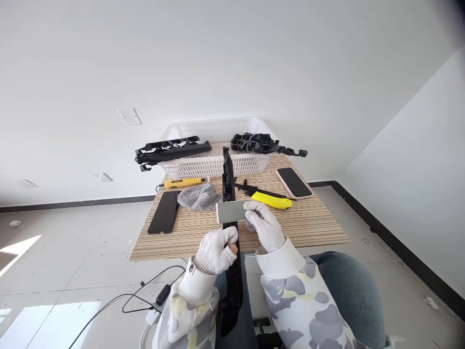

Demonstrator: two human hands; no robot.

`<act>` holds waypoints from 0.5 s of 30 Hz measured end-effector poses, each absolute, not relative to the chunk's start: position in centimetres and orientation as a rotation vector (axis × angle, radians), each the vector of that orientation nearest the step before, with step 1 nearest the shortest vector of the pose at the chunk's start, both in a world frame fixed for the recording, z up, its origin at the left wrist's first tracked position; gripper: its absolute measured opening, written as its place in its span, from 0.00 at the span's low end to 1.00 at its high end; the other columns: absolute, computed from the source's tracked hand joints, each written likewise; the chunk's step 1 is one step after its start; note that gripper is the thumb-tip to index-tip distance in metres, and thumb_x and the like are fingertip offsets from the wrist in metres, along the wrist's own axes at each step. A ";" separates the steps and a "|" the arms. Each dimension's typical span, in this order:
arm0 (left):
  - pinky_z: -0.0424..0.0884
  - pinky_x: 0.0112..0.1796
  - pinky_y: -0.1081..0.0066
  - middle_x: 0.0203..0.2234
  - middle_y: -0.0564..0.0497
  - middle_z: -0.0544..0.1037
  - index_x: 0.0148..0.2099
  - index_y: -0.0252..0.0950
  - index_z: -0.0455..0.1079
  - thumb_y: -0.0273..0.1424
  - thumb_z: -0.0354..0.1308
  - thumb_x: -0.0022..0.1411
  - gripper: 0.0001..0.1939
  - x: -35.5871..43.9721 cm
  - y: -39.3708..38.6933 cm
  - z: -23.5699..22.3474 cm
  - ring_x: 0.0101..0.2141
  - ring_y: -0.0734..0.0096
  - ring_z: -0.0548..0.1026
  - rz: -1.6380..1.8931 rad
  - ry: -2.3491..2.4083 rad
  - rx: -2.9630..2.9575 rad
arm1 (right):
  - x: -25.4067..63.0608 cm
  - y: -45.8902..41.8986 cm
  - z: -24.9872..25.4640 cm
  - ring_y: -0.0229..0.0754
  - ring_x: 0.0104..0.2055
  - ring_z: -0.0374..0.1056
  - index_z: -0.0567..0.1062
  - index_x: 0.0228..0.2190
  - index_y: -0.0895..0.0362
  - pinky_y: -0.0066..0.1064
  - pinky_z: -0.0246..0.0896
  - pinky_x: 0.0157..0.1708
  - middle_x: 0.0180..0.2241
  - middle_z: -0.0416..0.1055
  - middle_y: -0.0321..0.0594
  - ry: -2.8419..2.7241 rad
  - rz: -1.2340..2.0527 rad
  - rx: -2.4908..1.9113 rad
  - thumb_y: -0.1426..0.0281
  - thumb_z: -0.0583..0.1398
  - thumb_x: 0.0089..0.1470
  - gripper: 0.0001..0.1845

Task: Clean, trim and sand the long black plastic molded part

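A long black plastic trim piece runs from my lap up over the table's front edge, its far end near the basket. My left hand, in a white knit glove with a bare fingertip showing, is closed around its middle. My gloved right hand pinches the right end of a flat grey rectangular piece with a pale edge. That flat piece lies crosswise above the trim, just beyond my left hand. Whether the two touch, I cannot tell. Right of the trim lies a yellow-handled cutter beside a black caliper-like tool.
A white plastic basket at the back of the wood-grain table carries black trim parts and bundled black parts. A grey cloth, a yellow-handled tool, a dark phone and a pink-edged phone lie there. Cables trail below.
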State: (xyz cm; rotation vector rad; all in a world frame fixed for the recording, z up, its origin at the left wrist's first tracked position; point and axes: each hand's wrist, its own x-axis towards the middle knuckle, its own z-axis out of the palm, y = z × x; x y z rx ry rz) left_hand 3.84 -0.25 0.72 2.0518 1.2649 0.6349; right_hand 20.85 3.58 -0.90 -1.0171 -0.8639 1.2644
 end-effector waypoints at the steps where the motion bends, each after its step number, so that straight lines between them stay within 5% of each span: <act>1: 0.51 0.29 0.67 0.20 0.57 0.58 0.27 0.41 0.49 0.42 0.45 0.57 0.13 3.8 -0.3 0.7 0.23 0.71 0.55 0.638 1.264 2.054 | 20.9 3.6 -0.9 0.33 0.22 0.61 0.79 0.33 0.54 0.27 0.55 0.21 0.23 0.68 0.32 -0.868 1.276 -1.021 0.61 0.69 0.42 0.15; 9: 0.51 0.28 0.68 0.20 0.56 0.59 0.27 0.41 0.49 0.45 0.44 0.59 0.16 3.8 -0.2 0.4 0.23 0.71 0.57 0.666 1.253 2.060 | 21.5 3.8 -0.2 0.32 0.19 0.58 0.78 0.44 0.57 0.27 0.54 0.19 0.19 0.65 0.28 -0.765 1.259 -1.014 0.61 0.73 0.36 0.31; 15: 0.51 0.28 0.68 0.19 0.56 0.59 0.27 0.41 0.49 0.46 0.45 0.59 0.17 3.8 -0.3 0.3 0.23 0.71 0.57 0.665 1.255 2.043 | 21.6 3.4 -0.6 0.29 0.10 0.48 0.72 0.25 0.56 0.22 0.37 0.08 0.10 0.57 0.25 -0.733 1.404 -1.233 0.51 0.70 0.37 0.23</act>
